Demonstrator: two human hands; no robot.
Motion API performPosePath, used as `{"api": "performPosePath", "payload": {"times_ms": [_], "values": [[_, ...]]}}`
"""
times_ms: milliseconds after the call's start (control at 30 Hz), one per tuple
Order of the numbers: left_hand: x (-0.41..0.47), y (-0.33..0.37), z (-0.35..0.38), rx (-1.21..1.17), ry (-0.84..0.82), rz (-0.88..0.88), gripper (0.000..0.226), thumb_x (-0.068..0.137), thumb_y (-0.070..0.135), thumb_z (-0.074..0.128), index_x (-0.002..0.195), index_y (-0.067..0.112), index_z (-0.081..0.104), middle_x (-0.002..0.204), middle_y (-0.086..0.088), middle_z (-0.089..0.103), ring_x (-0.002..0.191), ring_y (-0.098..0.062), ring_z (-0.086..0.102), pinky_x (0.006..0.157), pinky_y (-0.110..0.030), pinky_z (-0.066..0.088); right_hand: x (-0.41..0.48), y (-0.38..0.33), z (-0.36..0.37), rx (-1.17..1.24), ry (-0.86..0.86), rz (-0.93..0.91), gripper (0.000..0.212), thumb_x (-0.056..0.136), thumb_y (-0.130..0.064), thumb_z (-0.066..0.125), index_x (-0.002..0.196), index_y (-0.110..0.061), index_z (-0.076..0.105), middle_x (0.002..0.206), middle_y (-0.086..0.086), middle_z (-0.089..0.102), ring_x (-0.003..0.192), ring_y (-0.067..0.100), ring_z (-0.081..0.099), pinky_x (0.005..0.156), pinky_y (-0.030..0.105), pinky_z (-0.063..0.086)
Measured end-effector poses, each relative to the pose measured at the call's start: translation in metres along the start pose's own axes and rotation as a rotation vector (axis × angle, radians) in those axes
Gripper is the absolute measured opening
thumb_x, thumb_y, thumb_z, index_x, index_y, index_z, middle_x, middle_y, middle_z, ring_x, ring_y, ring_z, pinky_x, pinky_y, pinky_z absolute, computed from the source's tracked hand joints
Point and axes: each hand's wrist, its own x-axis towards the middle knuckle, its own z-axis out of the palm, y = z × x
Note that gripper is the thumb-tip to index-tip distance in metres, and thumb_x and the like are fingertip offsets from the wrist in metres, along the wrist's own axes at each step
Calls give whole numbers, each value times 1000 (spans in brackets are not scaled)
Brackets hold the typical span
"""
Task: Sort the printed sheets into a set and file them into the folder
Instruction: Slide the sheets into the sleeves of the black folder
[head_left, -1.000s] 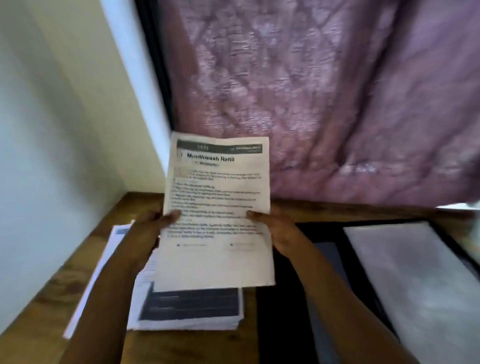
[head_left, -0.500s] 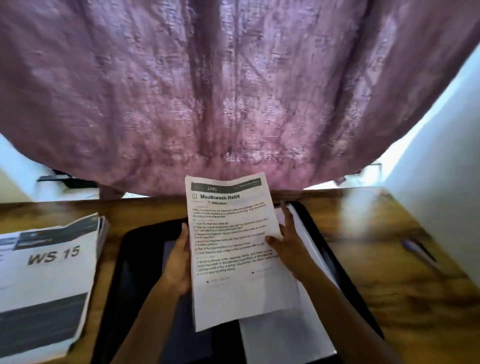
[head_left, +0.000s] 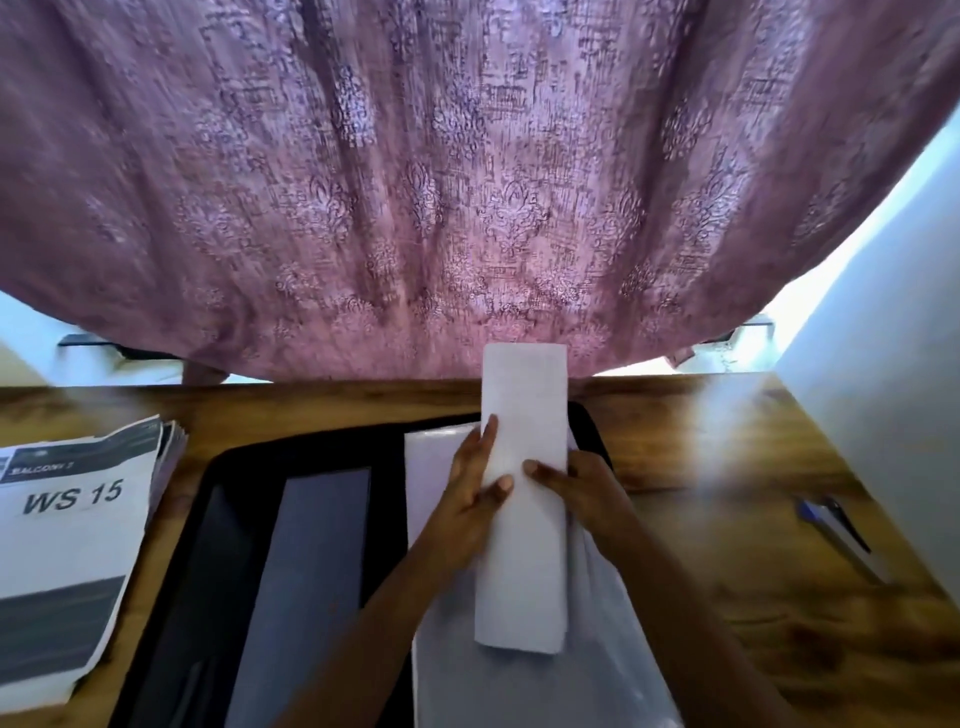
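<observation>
Your left hand (head_left: 475, 486) and right hand (head_left: 582, 488) both grip the sheet (head_left: 522, 499), blank side up, above the open folder (head_left: 291, 561) on the desk (head_left: 727, 441); stack (head_left: 67, 551) well left of your left hand.

One view only — head-worn, wide-angle, looking forward and down from above the worktop (head_left: 727, 452). Near: both forearms enter from the bottom edge, hands meeting at frame centre. Facing a mauve curtain (head_left: 467, 182) that fills the upper half. Edges bow outward — worktop's back edge runs level across mid-frame, a pale wall (head_left: 883, 389) closing the right side.
</observation>
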Motion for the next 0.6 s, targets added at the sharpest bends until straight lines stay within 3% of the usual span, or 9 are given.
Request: {"api": "performPosePath", "payload": {"times_ms": [67,200,300,400,500,600], "values": [[13,-14,-15,52,62,12,71,83,58,57,144,33,32,144,3,46,129,-8,47,105,-24,40,11,4,-13,67,30,-12,22,83,-15,70,104,-10,69,103,5,72,95,24,69,84,37,56],[48,-36,-54,809,310,18,71,79,52,30,134,15,56,129,-12,61,118,-33,57,105,-46,39,30,2,-30,96,27,9,23,83,-13,70,104,-5,69,103,10,72,94,25,69,84,38,56],[73,-45,-58,1090,222,-44,66,85,51,29,134,16,54,134,-12,57,124,-35,50,109,-51,25,43,2,-31,39,39,-7,15,84,-12,70,98,-9,72,98,6,73,91,22,70,81,36,56],[82,-62,-58,1058,229,-20,64,87,60,31,130,20,58,125,-9,60,116,-34,52,106,-46,32,59,9,-38,-140,140,-64,2,84,-16,71,85,-17,72,89,1,73,81,15,70,76,35,58],[83,-71,-60,977,300,83,56,87,58,39,121,19,63,112,-8,64,104,-34,56,96,-43,42,66,21,-45,-205,196,-34,4,84,-19,71,86,-16,71,88,4,72,75,12,70,73,37,59],[82,-72,-61,998,280,103,56,88,58,38,121,20,62,113,-6,64,105,-31,55,97,-43,42,59,30,-42,-196,207,1,6,86,-20,69,90,-15,69,86,-2,71,76,12,69,71,33,58]]}}
